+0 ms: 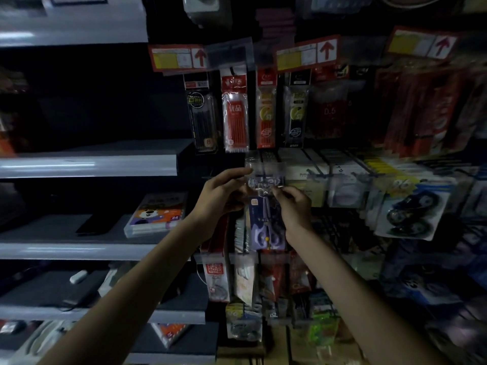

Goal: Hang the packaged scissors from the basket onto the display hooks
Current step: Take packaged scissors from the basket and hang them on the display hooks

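Dimly lit, the shop aisle shows grey shelves [87, 164] stepping down the left side, their front edges catching a pale sheen. On one of them lies a flat box with a cartoon animal [155, 216] on its lid, and on the shelf below it a small white object [78, 276]. Where the shelves end, a dark display wall begins, thick with hanging stationery. Red price tags with arrows [179, 57] run across its top, and under them hang narrow packs of pen refills [235, 114], black and red, side by side. Both forearms reach up from the bottom of the view to the middle of this wall. The left hand [224, 198] has its fingers curled, thumb and forefinger pinching the upper left edge of the packaged scissors [266, 225]. The pack hangs upright between the two hands, its clear top up against a blurred clear label strip [264, 167] and its purple handles at the bottom; whether it already sits on a hook cannot be told. The right hand [292, 204] pinches the pack's top right corner with its fingertips. More packets hang in rows below the hands. Further right, white boxes stand in a row, and blister packs of dark round items [411, 209] hang tilted in the blur.
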A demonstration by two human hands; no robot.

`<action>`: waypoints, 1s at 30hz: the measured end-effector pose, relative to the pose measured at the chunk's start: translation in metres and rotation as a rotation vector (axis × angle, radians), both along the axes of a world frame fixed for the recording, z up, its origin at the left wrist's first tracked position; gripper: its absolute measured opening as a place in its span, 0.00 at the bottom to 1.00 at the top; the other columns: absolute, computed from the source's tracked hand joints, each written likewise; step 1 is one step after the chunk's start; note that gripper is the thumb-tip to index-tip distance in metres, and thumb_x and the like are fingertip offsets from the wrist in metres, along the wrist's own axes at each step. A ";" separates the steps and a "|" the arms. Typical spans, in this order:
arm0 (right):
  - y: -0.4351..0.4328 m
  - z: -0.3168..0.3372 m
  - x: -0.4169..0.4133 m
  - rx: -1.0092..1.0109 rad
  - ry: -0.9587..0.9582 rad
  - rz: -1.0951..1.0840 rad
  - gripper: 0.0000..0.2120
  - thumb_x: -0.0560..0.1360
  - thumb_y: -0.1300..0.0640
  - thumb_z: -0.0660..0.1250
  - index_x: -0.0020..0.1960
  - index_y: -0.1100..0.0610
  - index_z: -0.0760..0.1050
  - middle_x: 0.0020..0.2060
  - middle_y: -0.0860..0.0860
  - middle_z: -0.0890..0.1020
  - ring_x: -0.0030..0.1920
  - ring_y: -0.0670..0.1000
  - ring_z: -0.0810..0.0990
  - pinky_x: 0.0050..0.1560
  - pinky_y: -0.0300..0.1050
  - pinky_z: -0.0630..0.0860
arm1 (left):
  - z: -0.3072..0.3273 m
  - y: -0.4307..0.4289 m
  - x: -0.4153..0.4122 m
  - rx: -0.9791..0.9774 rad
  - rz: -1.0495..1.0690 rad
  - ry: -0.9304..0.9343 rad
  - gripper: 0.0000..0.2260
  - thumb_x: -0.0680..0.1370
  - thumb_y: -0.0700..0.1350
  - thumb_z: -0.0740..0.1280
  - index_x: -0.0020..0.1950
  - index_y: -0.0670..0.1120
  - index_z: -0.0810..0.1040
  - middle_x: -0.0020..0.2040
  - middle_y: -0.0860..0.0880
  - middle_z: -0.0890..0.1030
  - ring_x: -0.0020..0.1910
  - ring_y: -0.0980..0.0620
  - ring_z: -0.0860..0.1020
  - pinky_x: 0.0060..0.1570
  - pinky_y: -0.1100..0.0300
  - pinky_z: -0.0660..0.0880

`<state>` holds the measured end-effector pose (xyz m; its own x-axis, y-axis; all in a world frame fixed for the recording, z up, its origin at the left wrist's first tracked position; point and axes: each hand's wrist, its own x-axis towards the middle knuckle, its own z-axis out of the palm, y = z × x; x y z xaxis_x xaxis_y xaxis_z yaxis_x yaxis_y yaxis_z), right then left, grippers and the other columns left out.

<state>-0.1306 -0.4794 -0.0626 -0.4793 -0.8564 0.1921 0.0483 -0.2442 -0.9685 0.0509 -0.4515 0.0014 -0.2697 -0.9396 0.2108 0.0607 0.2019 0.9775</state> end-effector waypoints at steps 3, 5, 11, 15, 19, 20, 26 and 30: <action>-0.004 -0.002 -0.001 -0.001 0.001 0.004 0.09 0.79 0.55 0.73 0.50 0.61 0.83 0.40 0.49 0.83 0.41 0.46 0.79 0.42 0.39 0.74 | -0.002 0.000 0.000 -0.002 -0.008 0.003 0.12 0.86 0.44 0.64 0.66 0.52 0.83 0.50 0.42 0.82 0.45 0.51 0.82 0.48 0.55 0.77; -0.005 -0.003 -0.003 -0.002 -0.004 0.018 0.09 0.78 0.54 0.73 0.50 0.61 0.83 0.40 0.49 0.84 0.41 0.46 0.80 0.42 0.39 0.75 | -0.004 0.000 0.000 -0.007 -0.017 0.013 0.12 0.86 0.43 0.64 0.66 0.52 0.83 0.49 0.43 0.83 0.45 0.51 0.83 0.47 0.57 0.78; -0.004 -0.001 -0.003 0.023 -0.044 0.029 0.04 0.77 0.54 0.75 0.45 0.52 0.82 0.41 0.47 0.84 0.44 0.47 0.80 0.46 0.42 0.76 | -0.039 -0.004 -0.005 -0.166 0.099 -0.125 0.10 0.83 0.36 0.69 0.61 0.47 0.83 0.46 0.38 0.84 0.43 0.50 0.81 0.44 0.59 0.79; -0.005 0.001 -0.007 0.068 -0.078 0.040 0.08 0.76 0.52 0.76 0.51 0.54 0.83 0.44 0.50 0.84 0.45 0.49 0.80 0.43 0.41 0.75 | -0.077 -0.016 -0.014 -0.172 0.237 -0.170 0.12 0.80 0.39 0.73 0.62 0.48 0.82 0.48 0.40 0.83 0.45 0.50 0.82 0.51 0.52 0.81; -0.007 -0.001 -0.007 0.106 -0.117 0.058 0.06 0.75 0.52 0.77 0.48 0.53 0.83 0.41 0.50 0.85 0.43 0.51 0.81 0.47 0.46 0.78 | -0.100 -0.017 -0.024 -0.067 0.264 -0.122 0.18 0.80 0.41 0.74 0.69 0.48 0.75 0.51 0.43 0.83 0.49 0.51 0.84 0.53 0.54 0.82; -0.007 -0.001 -0.006 0.109 -0.140 0.071 0.05 0.75 0.53 0.77 0.47 0.52 0.83 0.41 0.50 0.85 0.43 0.51 0.82 0.47 0.47 0.78 | -0.104 -0.016 -0.026 -0.049 0.244 -0.094 0.16 0.81 0.40 0.72 0.68 0.46 0.76 0.51 0.40 0.83 0.48 0.50 0.85 0.52 0.53 0.83; 0.001 -0.013 -0.009 0.018 -0.051 0.052 0.05 0.75 0.59 0.76 0.47 0.51 0.82 0.44 0.50 0.86 0.46 0.49 0.84 0.43 0.38 0.77 | -0.115 -0.018 -0.026 0.063 0.177 0.085 0.06 0.82 0.37 0.71 0.57 0.42 0.85 0.50 0.37 0.86 0.48 0.42 0.85 0.53 0.43 0.83; 0.005 -0.040 -0.009 0.000 0.237 -0.023 0.11 0.73 0.57 0.78 0.44 0.44 0.78 0.40 0.46 0.85 0.43 0.50 0.85 0.44 0.50 0.81 | -0.118 -0.020 -0.027 0.053 0.222 0.090 0.05 0.80 0.38 0.73 0.56 0.42 0.83 0.49 0.40 0.87 0.47 0.45 0.86 0.46 0.53 0.83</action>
